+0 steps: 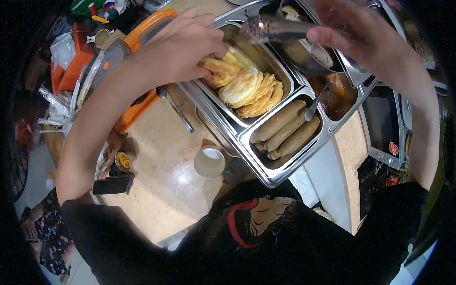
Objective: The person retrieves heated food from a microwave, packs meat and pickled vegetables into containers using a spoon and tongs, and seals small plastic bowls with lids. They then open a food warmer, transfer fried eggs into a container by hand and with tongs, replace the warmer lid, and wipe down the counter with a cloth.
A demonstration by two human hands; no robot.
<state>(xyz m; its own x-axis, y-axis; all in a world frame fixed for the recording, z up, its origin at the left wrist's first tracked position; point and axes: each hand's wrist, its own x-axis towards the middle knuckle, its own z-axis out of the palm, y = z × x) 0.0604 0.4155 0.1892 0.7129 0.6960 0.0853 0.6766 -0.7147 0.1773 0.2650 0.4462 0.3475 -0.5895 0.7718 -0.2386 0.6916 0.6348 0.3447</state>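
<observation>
My left hand [202, 47] reaches into a metal tray holding fried eggs [242, 88], its fingers bent against the eggs at the upper left. Blurred by motion, my right hand [342, 35] holds a perforated metal utensil [270, 29] over the trays. Pale sausage-like rolls [289, 128] lie in the front tray [270, 167]. Beside them a spoon [313, 109] rests in a tray of brown, saucy food [338, 100]. Behind, a deep metal container [297, 56] holds pale pieces of food.
On the tabletop [161, 190] stand a white paper cup [209, 161], a spoon [175, 110], a black phone-like object [113, 185] and a small cup of yellow food [123, 161]. An orange-rimmed container [130, 116] sits left. A microwave [382, 123] is right; a person [50, 228] is lower left.
</observation>
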